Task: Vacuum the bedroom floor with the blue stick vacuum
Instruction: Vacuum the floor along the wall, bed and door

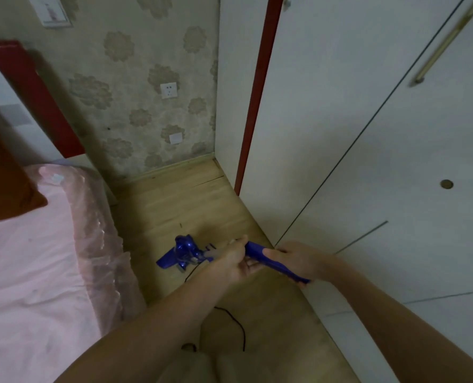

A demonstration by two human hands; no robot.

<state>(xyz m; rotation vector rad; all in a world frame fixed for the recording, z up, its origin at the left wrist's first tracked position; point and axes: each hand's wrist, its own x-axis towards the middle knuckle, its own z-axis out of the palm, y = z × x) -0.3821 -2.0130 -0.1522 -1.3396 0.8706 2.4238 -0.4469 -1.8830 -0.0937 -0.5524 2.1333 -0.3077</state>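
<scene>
Now: both hands on the vacuum (187,251). Right hand (299,259) wraps the blue handle (274,262) at about 4 o'clock of frame centre; fingers curl round it. Left hand (234,262) grips the same shaft just ahead of the right, toward the motor body. Blur hides the exact finger placement of the left hand.

Vacuum position: blue body low over the wooden floor (174,200), at roughly 6 o'clock, in the strip between the bed (36,258) at 9 o'clock and the wardrobe (368,161) at 3 o'clock. Floor head not clearly visible; cannot tell whether it touches the boards.

Cord (236,324): black, loops on the floor toward 6 o'clock, behind the body.

Judgement, step in hand: sweeping the narrow strip toward the wall (147,106) at 12 o'clock.

Notes for doing it well:
- Keep the right hand as driver, the left as guide; both firm, wrists loose.
- Push in straight, overlapping passes along the boards, up to the skirting.
- Hold the head flat to the floor so suction seals.
- Work close along the wardrobe base and the pink bed skirt (100,230); the skirt looks thin and could be sucked in.
- Keep the cord behind the body, away from feet.
</scene>
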